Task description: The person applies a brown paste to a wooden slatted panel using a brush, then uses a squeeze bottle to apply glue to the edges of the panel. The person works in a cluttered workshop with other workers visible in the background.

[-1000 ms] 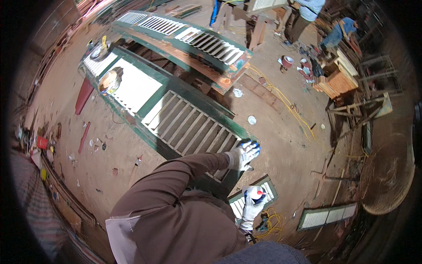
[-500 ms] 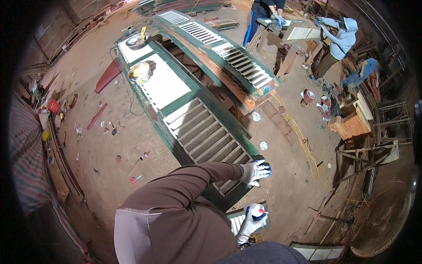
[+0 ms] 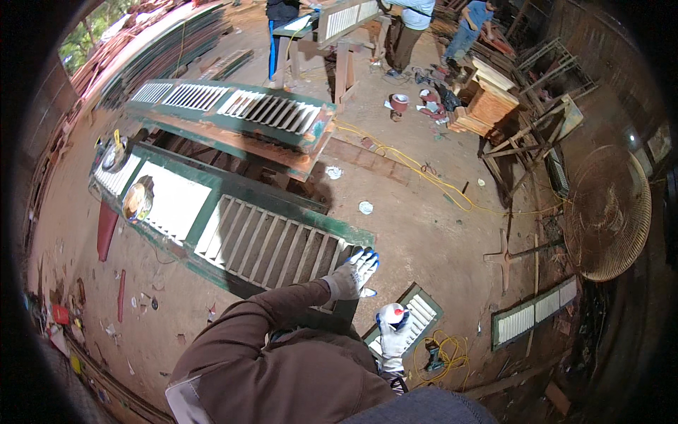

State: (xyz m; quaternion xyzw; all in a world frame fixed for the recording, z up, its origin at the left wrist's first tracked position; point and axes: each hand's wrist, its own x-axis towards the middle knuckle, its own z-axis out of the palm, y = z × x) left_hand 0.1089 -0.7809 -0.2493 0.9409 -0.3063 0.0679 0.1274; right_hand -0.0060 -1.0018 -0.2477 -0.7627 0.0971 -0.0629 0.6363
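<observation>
In a white glove with blue-coated fingers, my left hand (image 3: 353,274) rests on the near end of a long green shutter (image 3: 332,220), fingers stretched out over its edge. This shutter has grey-white slats, and a white panel (image 3: 185,192) farther along. My right hand (image 3: 393,345), gloved alike, is closed around a white bottle (image 3: 390,312) with a red tip, held upright. Its body is partly hidden by the fingers. Below this hand lies a small green-framed shutter panel (image 3: 422,316) with white slats.
Beyond lies another long shutter (image 3: 272,113). Two open cans (image 3: 138,201) (image 3: 113,157) stand on the nearer one. A yellow cord (image 3: 445,189) crosses the floor, with a coil (image 3: 455,350) near my right. A round fan (image 3: 607,212) stands at right. Several people (image 3: 411,28) work at the back.
My view has swung to the right, showing more of the small panel, the coiled cord and the fan. My left hand stays on the shutter's end; my right still holds the bottle.
</observation>
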